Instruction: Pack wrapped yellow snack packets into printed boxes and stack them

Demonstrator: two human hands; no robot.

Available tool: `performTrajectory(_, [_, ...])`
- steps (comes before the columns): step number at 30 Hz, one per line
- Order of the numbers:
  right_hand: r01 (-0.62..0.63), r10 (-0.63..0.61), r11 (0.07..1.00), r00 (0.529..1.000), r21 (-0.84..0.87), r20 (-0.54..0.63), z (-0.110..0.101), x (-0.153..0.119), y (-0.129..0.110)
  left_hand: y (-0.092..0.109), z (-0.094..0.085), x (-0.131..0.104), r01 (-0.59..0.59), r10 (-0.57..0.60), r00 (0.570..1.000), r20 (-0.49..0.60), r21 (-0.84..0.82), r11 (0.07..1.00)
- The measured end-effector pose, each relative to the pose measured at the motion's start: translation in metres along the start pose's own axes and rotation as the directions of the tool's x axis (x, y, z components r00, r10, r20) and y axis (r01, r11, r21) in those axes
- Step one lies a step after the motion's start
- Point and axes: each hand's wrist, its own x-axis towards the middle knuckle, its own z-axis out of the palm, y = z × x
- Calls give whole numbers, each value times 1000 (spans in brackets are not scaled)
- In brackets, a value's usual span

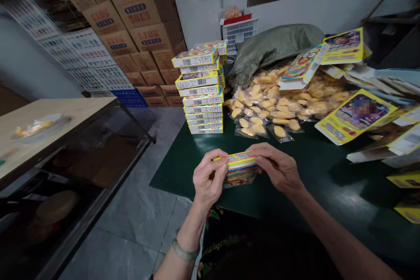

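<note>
A small yellow printed box [241, 174] is held upright between both hands over the front edge of the dark green table [177, 157]. My left hand [210, 177] pinches its left end with thumb and fingers. At its right end, my right hand [275, 167] grips the top edge. Behind the hands stands a tall stack of similar boxes [204, 109]. To the right of that stack lies a heap of wrapped yellow pieces [278, 100], spilling from a grey-green sack [278, 46].
Flat and part-folded cartons [357, 116] are spread over the table's right side. A wooden-topped table [65, 111] with a plate stands at the left. Brown cardboard boxes [141, 13] are piled behind. A white basket [239, 33] is by the wall.
</note>
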Motion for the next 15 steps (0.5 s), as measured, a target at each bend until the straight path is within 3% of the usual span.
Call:
performTrajectory(3, [120, -128, 984, 990, -135, -53, 0, -6, 7, -3, -2, -3, -187, 181, 982, 50, 142, 972])
performTrajectory(5, [230, -248, 942, 968, -246, -46, -1, -9, 12, -5, -3, -5, -244, 235, 969, 74, 178, 953])
performTrajectory(11, [350, -403, 852, 913, -389, -63, 3, -13, 22, -9, 5, 0, -253, 243, 967, 74, 197, 947])
performTrajectory(15, [299, -359, 831, 932, -469, -41, 0, -20, 13, -10, 13, 7, -213, 189, 975, 122, 235, 949])
